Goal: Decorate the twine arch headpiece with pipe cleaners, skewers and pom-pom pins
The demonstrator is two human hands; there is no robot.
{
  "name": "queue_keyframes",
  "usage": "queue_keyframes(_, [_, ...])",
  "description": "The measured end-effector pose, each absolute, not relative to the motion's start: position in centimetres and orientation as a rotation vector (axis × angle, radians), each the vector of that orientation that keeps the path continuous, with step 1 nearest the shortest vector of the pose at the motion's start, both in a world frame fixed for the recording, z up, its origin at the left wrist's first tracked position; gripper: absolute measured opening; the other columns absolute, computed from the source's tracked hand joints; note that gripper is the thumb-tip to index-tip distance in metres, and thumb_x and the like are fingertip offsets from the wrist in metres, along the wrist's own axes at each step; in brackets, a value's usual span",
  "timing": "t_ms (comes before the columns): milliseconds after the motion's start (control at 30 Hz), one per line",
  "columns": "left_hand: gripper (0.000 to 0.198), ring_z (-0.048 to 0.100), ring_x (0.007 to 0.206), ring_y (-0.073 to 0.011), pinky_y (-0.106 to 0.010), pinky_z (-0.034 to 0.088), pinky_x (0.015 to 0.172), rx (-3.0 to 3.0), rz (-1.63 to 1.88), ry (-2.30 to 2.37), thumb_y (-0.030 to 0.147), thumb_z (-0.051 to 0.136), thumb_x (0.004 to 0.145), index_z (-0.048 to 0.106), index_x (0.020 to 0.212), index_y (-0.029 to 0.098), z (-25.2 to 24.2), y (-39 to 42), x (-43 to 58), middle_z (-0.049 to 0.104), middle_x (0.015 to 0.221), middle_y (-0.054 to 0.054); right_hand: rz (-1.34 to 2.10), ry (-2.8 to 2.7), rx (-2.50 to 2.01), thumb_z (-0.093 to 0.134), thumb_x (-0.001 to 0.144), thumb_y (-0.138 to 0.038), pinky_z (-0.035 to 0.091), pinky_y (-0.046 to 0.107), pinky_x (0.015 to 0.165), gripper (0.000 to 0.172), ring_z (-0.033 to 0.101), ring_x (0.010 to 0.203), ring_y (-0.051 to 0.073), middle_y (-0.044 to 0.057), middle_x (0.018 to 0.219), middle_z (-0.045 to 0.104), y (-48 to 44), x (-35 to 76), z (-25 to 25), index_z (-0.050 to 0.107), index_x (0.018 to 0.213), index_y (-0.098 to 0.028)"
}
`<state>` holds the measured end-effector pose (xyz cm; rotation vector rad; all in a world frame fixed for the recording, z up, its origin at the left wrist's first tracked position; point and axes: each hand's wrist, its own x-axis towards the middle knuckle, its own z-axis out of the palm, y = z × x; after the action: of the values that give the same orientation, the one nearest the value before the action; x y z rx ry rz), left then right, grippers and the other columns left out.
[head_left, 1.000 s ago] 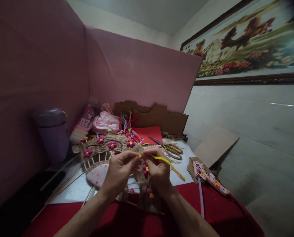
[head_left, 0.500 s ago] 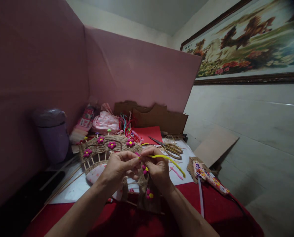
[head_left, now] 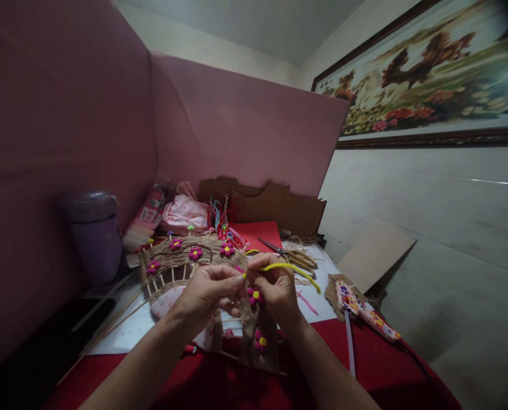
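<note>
A yellow pipe cleaner (head_left: pixel 297 269) is held between my two hands. My left hand (head_left: pixel 209 293) pinches its tip with thumb and forefinger. Close beside it, my right hand (head_left: pixel 277 290) grips the stem, and the long free end curves out to the right. Below and behind the hands stands an arched piece wound with brown twine (head_left: pixel 183 259), trimmed with magenta flowers (head_left: pixel 227 249) that have yellow centres. Thin sticks show along its inner curve. My hands hide part of the arch.
Gold-handled scissors (head_left: pixel 303 260) lie behind my right hand, near a red sheet (head_left: pixel 260 233). A pink pipe cleaner piece (head_left: pixel 307 303) rests on the white paper. To the right is a flower-patterned glue gun (head_left: pixel 367 313). A purple cup (head_left: pixel 94 245) stands at the left.
The view has shifted slightly. Both hands stay close together on the yellow pipe cleaner, whose free end now arches a little differently.
</note>
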<state>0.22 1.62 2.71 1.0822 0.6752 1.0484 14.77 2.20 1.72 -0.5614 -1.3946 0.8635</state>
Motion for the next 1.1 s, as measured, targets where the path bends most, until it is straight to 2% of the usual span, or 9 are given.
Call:
queue_keyframes(300, [0.025,0.053,0.041,-0.0095,-0.021,0.045,0.040,1.099,1.063,0.715,0.030,0.078,0.058,0.062,0.058,0.011,2.5,1.8,0.4,0.060,0.050,-0.002,0.726,-1.473,-0.554,0.058,0.076,-0.015,0.043,0.024,0.062,0.006,0.052,0.069,0.013,0.000,0.075,0.054,2.3,14.7,1.2,0.056,0.075,-0.020])
queue_keyframes(533, [0.026,0.050,0.037,-0.0080,-0.019,0.041,0.038,1.159,1.213,0.843,0.032,0.075,0.062,0.061,0.057,0.011,2.2,1.9,0.6,0.058,0.046,0.000,0.529,-1.585,-0.591,0.056,0.078,-0.011,0.044,0.027,0.069,0.009,0.055,0.075,0.014,0.001,0.079,0.056,2.4,14.8,0.5,0.056,0.077,-0.021])
queue_keyframes(767, [0.026,0.059,0.049,-0.0111,-0.023,0.051,0.046,1.092,1.191,0.712,0.032,0.078,0.058,0.068,0.071,0.011,2.3,1.7,0.6,0.067,0.061,-0.004,0.487,-1.489,-0.697,0.057,0.080,-0.014,0.044,0.027,0.069,0.007,0.055,0.072,0.014,-0.001,0.075,0.056,2.4,14.7,0.5,0.055,0.078,-0.020])
queue_keyframes(1100, [0.022,0.061,0.051,-0.0109,-0.020,0.049,0.045,1.103,1.127,0.702,0.031,0.075,0.064,0.069,0.072,0.011,2.7,1.5,0.5,0.068,0.064,-0.006,0.487,-1.509,-0.660,0.057,0.080,-0.012,0.043,0.025,0.068,0.009,0.054,0.073,0.013,-0.001,0.076,0.056,2.4,14.7,0.5,0.055,0.078,-0.021])
